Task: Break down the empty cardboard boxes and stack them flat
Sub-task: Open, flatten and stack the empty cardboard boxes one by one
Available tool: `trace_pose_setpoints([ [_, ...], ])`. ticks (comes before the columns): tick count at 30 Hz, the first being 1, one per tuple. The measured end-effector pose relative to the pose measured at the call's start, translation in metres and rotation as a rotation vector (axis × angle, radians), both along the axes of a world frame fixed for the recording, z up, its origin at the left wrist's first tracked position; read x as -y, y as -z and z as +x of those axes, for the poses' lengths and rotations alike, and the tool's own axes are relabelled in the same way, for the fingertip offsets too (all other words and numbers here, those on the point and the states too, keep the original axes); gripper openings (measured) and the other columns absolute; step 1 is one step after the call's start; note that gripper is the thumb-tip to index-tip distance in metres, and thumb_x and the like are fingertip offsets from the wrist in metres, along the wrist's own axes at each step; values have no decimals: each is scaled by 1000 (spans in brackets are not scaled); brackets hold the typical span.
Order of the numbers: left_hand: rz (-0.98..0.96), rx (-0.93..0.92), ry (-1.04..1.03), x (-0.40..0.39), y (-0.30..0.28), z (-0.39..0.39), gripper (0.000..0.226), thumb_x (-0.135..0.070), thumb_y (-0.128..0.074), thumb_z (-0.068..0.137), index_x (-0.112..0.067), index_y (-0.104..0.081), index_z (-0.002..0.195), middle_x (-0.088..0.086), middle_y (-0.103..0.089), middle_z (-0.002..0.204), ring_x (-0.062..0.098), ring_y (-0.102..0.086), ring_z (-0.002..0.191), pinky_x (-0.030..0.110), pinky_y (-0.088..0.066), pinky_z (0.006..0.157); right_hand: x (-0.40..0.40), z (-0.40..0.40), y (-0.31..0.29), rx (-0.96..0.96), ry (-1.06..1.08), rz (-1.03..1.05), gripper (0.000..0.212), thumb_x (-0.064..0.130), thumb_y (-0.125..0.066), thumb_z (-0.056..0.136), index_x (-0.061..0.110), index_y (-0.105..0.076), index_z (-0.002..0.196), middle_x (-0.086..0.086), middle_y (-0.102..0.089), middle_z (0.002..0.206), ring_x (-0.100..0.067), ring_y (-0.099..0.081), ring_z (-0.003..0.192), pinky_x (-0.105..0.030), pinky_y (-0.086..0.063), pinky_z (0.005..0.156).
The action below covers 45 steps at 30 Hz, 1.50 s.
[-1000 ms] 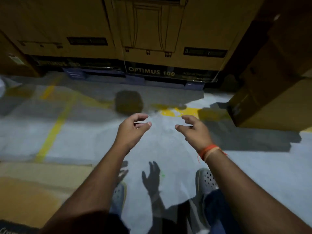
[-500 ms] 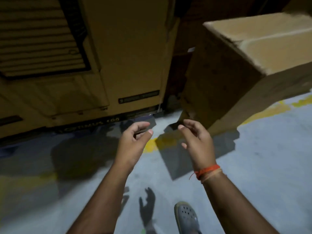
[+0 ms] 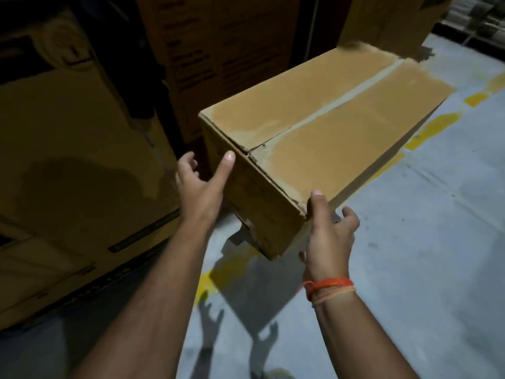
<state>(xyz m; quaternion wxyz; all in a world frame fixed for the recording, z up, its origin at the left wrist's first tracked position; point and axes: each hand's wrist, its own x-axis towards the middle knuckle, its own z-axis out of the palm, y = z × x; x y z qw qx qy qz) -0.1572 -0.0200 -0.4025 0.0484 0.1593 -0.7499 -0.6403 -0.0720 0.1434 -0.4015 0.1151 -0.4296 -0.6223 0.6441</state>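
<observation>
step: grab first box | change: we've closed in, our open left hand [image 3: 200,187] and right hand [image 3: 328,236] now bracket the long brown taped cardboard box [image 3: 314,149] on the grey floor [image 3: 423,269] | next: lift, un-tape

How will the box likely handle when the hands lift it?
The box probably holds its shape: its top seam looks closed. It is long, so its far end may swing. Worn near corners could crumple under the left hand and right hand.
</observation>
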Motion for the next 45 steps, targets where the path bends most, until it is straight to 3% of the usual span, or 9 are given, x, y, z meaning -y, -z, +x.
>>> trace_pose_setpoints([
  [4, -18, 56, 19, -6, -15, -77, 111, -72, -82, 62, -32, -32, 153, 0, -43, 151, 24, -50, 131, 47, -49, 104, -7, -29, 5, 10, -48, -140, 122, 87, -63, 50, 38, -18, 152, 0, -34, 158, -33, -48, 133, -64, -45, 102],
  [9, 155, 120, 110, -6, -18, -94, 72, -42, -88, 74, -28, -50, 134, -7, -64, 122, 16, -61, 108, 44, -51, 84, -8, -31, 8, -73, -85, -190, 120, 77, -65, 54, 34, -18, 155, 14, -48, 148, -25, -51, 133, -60, -43, 107],
  [14, 161, 70, 90, 1, -13, -60, 74, -40, -93, 68, -25, -49, 126, -4, -63, 125, 22, -63, 113, 62, -54, 90, -17, 9, 0, -137, -92, -215, 56, 53, -71, 84, 43, -45, 132, 35, -67, 90, -11, -67, 100, -62, -58, 80],
  [18, 142, 42, 62, 16, -13, -11, 88, -54, -95, 49, -29, -50, 120, -4, -63, 125, 24, -64, 113, 62, -56, 83, -16, 55, -3, -177, -185, -238, 41, 45, -70, 90, 49, -51, 125, 25, -70, 101, -15, -70, 97, -65, -59, 71],
  [26, 43, -21, -60, 85, 20, 154, 87, -60, -94, 52, -26, -53, 120, -1, -65, 121, 24, -67, 106, 56, -62, 63, 12, 179, 18, -262, -458, -133, 46, 36, -68, 91, 46, -51, 132, 23, -70, 108, 9, -69, 81, -44, -59, 56],
  [30, 63, -32, -50, 121, 58, 264, 86, -54, -94, 59, -17, -56, 127, 9, -69, 120, 32, -71, 96, 46, -62, 61, 19, 246, 43, -296, -623, -25, 47, 36, -70, 88, 47, -52, 130, 25, -71, 102, 5, -69, 83, -59, -61, 70],
  [35, 72, -61, -235, 142, 91, 415, 83, -52, -98, 52, -19, -60, 119, 7, -74, 109, 32, -74, 98, 62, -60, 76, 20, 338, 66, -276, -880, 10, 63, 45, -73, 78, 49, -45, 134, 31, -67, 96, -3, -68, 89, -54, -61, 73],
  [39, 70, -19, -327, 139, 109, 540, 67, -31, -93, 68, -13, -54, 119, 11, -69, 111, 32, -72, 97, 48, -63, 73, 18, 406, 87, -219, -1123, -37, 83, 46, -84, 69, 49, -40, 139, 19, -66, 115, -14, -63, 105, -44, -59, 67],
  [45, -64, 109, -447, 158, 161, 670, 95, -70, -93, 43, -17, -55, 112, 10, -67, 110, 32, -68, 100, 59, -60, 79, 34, 476, 149, -83, -1382, -48, 80, 42, -78, 86, 61, -25, 143, 17, -54, 132, -22, -58, 115, -51, -62, 74],
])
